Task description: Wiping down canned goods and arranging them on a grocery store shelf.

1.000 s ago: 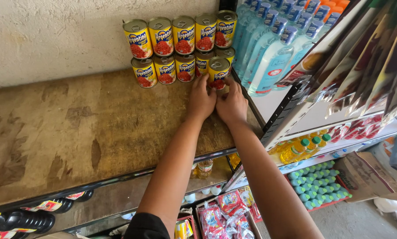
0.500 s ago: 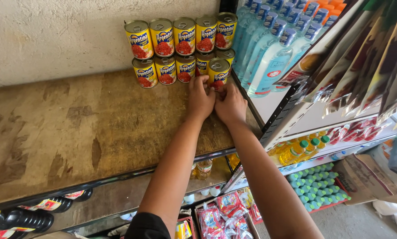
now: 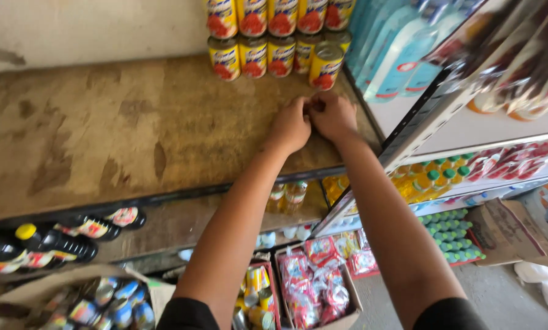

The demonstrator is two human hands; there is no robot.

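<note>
Both hands are resting knuckle to knuckle on the worn wooden shelf, fingers curled inward. The left hand and the right hand are touching each other at the fingertips, and nothing is showing inside either fist; whether they are pinching something small between them cannot be told.

Just ahead of the hands, away from the body, the front can is standing upright, its long axis vertical, with a yellow label and red fruit picture. It is standing apart from the knuckles by a narrow strip of bare wood, slightly forward of its row. It is lying almost straight beyond the right hand, so the right hand is sitting nearer to it; the left hand is lying a little more to the left and nearer the person.

Behind that can, the stacked cans are standing in two tiers, running off to the left of the hands. To the right of the hands, past a shelf upright, pale blue bottles are leaning in a row.

Below the hands, a lower shelf is carrying dark bottles with yellow caps off to the left, and red snack packets are filling a box nearly under the forearms. Green-capped bottles are lying lower right.
</note>
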